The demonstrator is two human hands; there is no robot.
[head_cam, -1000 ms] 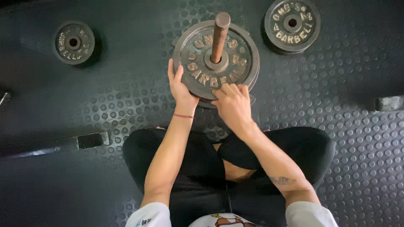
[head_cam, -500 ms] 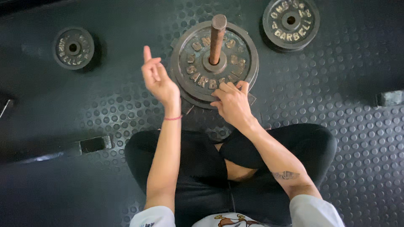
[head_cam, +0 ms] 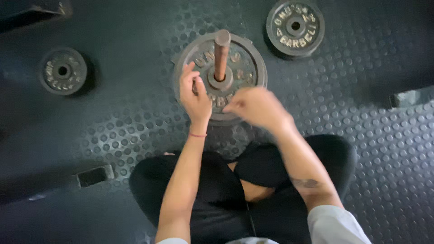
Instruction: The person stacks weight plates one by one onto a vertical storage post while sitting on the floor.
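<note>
Studded rubber floor (head_cam: 361,149) carries three weight plates (head_cam: 220,74) (one on a bar), perhaps more.

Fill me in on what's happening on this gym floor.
A person sits cross-legged on the dark studded rubber floor, both bare hands at a large round cast-iron weight plate that lies flat with a rusty brown metal bar standing up through its centre hole. The left hand rests on the plate's face beside the hub. The right hand, blurred, is over the plate's near edge. Two smaller round iron plates lie apart: one far left, one upper right.
</note>
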